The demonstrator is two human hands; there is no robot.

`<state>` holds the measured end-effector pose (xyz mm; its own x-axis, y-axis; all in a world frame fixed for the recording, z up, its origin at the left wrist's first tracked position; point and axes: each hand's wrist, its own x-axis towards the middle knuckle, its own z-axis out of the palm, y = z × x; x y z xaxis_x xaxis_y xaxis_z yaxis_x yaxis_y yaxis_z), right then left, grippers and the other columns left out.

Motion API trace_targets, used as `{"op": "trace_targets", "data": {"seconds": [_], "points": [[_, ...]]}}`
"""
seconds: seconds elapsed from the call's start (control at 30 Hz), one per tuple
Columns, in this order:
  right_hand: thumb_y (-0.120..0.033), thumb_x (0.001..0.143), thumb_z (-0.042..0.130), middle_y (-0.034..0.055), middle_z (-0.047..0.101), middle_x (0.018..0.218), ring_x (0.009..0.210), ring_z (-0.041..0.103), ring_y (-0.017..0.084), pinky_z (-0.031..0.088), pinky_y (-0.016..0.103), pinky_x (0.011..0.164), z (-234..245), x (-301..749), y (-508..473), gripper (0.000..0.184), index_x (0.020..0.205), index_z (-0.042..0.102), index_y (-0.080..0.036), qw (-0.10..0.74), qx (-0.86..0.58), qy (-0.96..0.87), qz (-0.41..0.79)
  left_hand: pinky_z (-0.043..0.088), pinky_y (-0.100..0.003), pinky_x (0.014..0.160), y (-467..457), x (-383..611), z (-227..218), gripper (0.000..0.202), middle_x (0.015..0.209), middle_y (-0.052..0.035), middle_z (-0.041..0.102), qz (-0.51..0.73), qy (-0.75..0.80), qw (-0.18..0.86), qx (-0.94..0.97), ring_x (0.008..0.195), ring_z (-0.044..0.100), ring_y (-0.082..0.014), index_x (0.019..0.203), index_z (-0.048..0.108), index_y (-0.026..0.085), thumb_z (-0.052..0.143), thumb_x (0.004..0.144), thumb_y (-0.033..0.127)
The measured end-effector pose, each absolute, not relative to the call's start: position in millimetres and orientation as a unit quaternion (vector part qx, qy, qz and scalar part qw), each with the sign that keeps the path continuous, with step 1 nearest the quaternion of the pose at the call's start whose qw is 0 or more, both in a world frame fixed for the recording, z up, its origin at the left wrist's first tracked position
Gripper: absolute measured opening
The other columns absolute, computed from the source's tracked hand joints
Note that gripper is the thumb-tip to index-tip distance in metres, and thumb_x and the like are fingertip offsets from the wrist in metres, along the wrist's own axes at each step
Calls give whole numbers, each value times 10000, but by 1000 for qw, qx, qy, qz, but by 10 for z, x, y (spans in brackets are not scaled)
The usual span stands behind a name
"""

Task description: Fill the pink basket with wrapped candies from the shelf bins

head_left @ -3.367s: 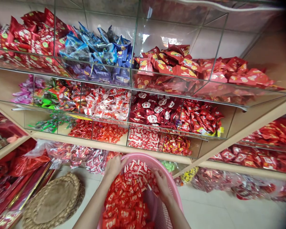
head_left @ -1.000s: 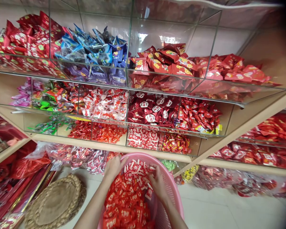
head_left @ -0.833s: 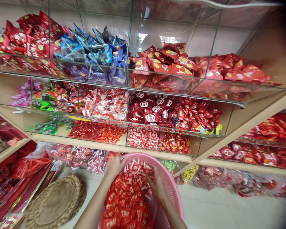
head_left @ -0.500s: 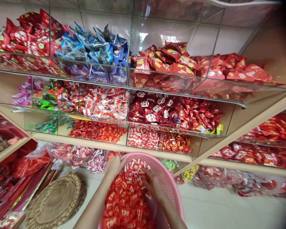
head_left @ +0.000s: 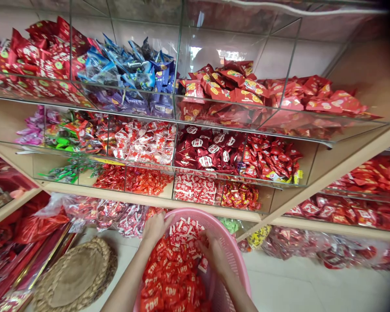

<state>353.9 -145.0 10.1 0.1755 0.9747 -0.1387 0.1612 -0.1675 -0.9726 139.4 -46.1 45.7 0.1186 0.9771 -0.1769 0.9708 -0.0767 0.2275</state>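
Observation:
A pink plastic basket (head_left: 238, 260) stands below the shelves. Large red wrapped candies (head_left: 173, 277) fill its near part, and small white-and-red wrapped candies (head_left: 185, 232) lie at its far end. My left hand (head_left: 155, 229) is closed over the basket's upper left rim. Inside the basket, on the right, my right hand (head_left: 212, 251) touches the edge of the small candies. Its fingers are curled, and what lies between them is hidden.
Glass-fronted shelves hold blue candy packets (head_left: 117, 65), red packets (head_left: 227, 84) and dark red packets (head_left: 208, 149). Plastic bags of candy (head_left: 338, 247) lie below on the tiled floor (head_left: 279, 286). A woven straw stool (head_left: 74, 277) is at left.
My right hand has shifted slightly right among the small candies, its fingers more curled. My left hand stays on the rim. The view has moved only slightly.

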Motion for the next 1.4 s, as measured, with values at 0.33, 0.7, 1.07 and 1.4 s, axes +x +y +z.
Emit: {"op": "trace_targets", "data": {"seconds": [0.33,0.7,1.07,1.4], "points": [[-104,721,528,117,699,1003,958,638,268,432,309,749,58,3655,-1835,471,1189,561,-149,-40,-664,-699,264,465,-334,705,-451,1388,442,631,897,-155,710,15,665,144,733,853,680,-291,993,639,162,230,892,630],[-23,714,525,112,709,1026,970,661,261,488,291,755,-127,3569,-1835,662,1355,452,-171,-78,-666,-713,204,469,-351,702,-443,1371,414,650,886,-157,710,19,664,138,735,847,679,-304,978,644,159,220,887,643],[-100,872,422,113,719,955,889,687,244,502,296,722,-50,3590,-1784,345,1144,622,-172,-73,-650,-741,154,466,-338,697,-447,1371,410,649,876,-149,710,21,661,138,737,831,680,-287,988,647,155,213,896,629],[-243,906,449,68,722,903,879,676,225,447,275,676,328,3710,-1644,216,900,662,-207,-27,-655,-733,180,464,-335,698,-446,1364,398,643,877,-140,710,23,664,144,733,829,678,-283,961,646,174,217,886,647]]}}
